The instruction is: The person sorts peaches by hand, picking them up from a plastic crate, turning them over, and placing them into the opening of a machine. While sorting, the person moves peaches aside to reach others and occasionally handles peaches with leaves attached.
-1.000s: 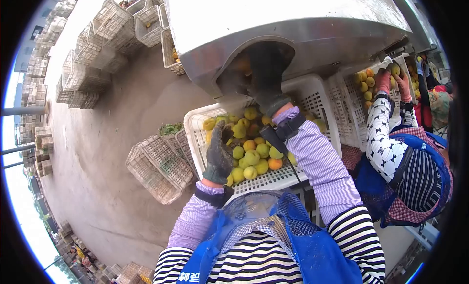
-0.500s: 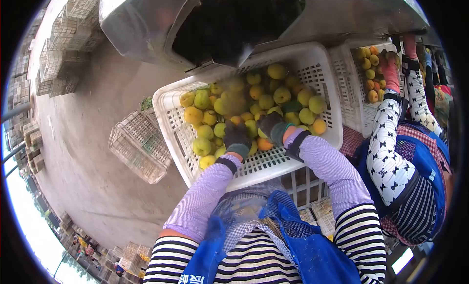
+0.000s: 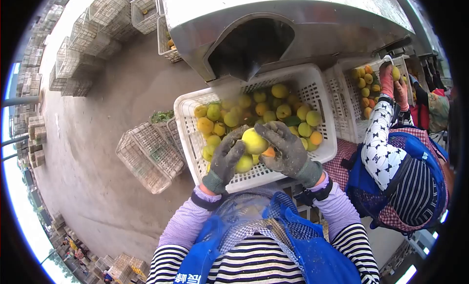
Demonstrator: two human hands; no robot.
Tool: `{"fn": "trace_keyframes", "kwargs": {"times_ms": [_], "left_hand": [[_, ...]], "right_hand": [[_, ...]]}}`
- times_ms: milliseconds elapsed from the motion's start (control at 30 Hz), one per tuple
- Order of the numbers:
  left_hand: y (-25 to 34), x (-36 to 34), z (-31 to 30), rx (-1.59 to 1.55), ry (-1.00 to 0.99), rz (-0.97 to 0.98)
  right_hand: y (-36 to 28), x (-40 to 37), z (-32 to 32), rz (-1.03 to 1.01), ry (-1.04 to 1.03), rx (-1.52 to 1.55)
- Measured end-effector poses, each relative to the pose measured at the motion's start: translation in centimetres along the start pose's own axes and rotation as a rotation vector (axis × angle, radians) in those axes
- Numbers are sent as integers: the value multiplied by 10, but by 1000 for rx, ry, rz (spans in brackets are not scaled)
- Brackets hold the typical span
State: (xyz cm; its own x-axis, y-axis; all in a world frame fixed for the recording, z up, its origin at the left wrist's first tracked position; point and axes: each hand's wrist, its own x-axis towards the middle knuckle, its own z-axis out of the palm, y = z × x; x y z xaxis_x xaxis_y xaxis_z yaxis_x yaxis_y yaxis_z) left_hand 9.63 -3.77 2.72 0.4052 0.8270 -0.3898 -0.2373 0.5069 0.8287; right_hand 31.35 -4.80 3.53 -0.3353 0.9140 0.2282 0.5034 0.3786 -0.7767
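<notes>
Both my hands wear dark, dirty gloves and are raised over a white plastic crate (image 3: 184,132) of yellow-green and orange fruit (image 3: 281,91). Between them is a yellow-green fruit (image 3: 254,141), touched by the fingertips of each. My left hand (image 3: 225,159) curls round its left side, fingers bent. On the right side, my right hand (image 3: 286,149) has its upper fingers against the fruit and its thumb lower down, near an orange fruit (image 3: 268,152) in the crate.
A metal chute (image 3: 312,27) with a dark opening overhangs the crate's far edge. Beside me at the right, a co-worker (image 3: 410,171) holds fruit over another crate (image 3: 346,113). Empty crates (image 3: 149,154) lie on the floor at left; stacked crates (image 3: 73,64) stand farther back.
My hands have risen from among the fruit in the crate and come together around one yellow-green fruit. The view has shifted, and the co-worker's hands are now together, holding fruit.
</notes>
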Motion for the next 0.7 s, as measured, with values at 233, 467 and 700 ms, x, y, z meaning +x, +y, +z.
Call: {"fn": "trace_keyframes", "kwargs": {"times_ms": [233, 467, 700], "left_hand": [[1, -4, 3, 219, -104, 205], [6, 18, 0, 710, -8, 724], [31, 52, 6, 94, 147, 247]], "right_hand": [[-28, 8, -7, 289, 76, 518], [-32, 8, -1, 237, 268, 122], [10, 104, 2, 254, 576, -240]]}}
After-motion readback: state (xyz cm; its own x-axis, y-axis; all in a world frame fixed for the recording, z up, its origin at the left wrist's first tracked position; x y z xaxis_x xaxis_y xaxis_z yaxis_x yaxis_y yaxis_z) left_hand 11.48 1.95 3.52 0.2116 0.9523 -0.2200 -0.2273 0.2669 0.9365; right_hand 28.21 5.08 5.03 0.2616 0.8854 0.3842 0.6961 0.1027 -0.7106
